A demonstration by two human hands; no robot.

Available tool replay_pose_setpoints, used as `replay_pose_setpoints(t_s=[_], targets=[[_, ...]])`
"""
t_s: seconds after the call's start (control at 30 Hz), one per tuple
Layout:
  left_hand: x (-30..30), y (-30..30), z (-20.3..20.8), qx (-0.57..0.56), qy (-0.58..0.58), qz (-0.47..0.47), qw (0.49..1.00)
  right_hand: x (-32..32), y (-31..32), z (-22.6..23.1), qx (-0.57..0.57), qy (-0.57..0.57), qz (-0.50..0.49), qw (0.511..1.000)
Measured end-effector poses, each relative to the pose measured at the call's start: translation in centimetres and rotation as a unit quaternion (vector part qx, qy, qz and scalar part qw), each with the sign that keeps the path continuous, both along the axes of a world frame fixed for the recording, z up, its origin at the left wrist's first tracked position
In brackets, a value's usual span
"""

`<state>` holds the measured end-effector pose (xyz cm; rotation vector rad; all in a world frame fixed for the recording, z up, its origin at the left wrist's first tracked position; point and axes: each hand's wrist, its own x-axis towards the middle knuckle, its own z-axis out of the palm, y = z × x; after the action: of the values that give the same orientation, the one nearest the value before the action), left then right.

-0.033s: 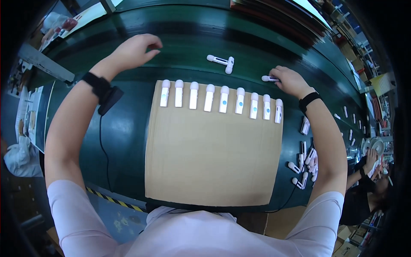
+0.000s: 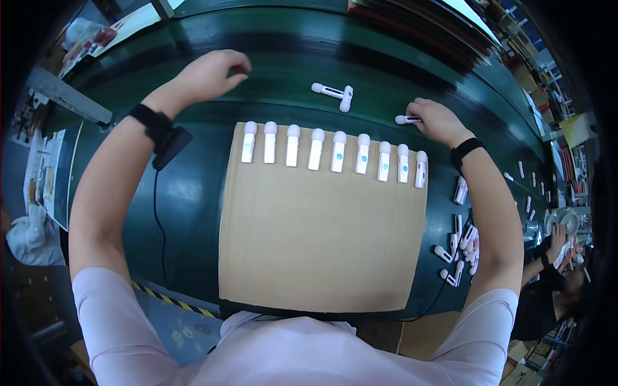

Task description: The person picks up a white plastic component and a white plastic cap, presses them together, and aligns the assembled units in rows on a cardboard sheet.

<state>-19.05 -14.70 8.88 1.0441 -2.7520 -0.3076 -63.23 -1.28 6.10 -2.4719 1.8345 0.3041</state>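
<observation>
right fingers (image 2: pixel 418 105) pinch a white wand (image 2: pixel 405 119) (cardboard (image 2: pixel 322 238) bears nine others (image 2: pixel 338 153)).

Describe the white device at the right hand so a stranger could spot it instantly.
Find the brown cardboard sheet on the dark green table, then look beyond its far right corner to the right hand. The white device pokes out there, rounded end pointing left, other end covered by that hand. Unlike the row of devices and the loose pair, it is being held.
</observation>
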Motion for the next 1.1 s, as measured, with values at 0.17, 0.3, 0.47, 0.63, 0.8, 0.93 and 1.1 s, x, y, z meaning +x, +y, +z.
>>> replay_pose_setpoints(t_s=[0.17,0.3,0.47,0.63,0.8,0.93,1.1], targets=[[-5.3,-1.8,-2.3,-0.004,-0.016,-0.052,0.999,2.6,-4.0,1.2,-0.052,-0.023,0.069,0.996],[-7.7,-3.0,-4.1,0.029,-0.019,-0.069,0.997,7.7,-8.0,1.5,-0.056,-0.024,0.149,0.987],[-9.6,-3.2,-5.8,0.067,-0.004,-0.101,0.993,11.6,-9.3,0.1,0.003,-0.066,0.164,0.984],[-9.1,-3.8,-6.9,0.044,-0.001,-0.101,0.994,13.1,-9.4,0.4,0.064,-0.029,0.129,0.989],[-8.2,-4.0,-6.8,0.041,0.001,-0.093,0.995,14.1,-9.7,-0.2,0.040,-0.040,0.160,0.985],[-7.6,-4.1,-6.0,0.076,-0.008,-0.081,0.994,14.0,-10.0,0.2,0.037,0.015,0.164,0.986],[-3.1,-4.1,-5.4,0.112,0.129,-0.020,0.985,10.3,-7.2,4.5,0.052,0.039,0.041,0.997]])
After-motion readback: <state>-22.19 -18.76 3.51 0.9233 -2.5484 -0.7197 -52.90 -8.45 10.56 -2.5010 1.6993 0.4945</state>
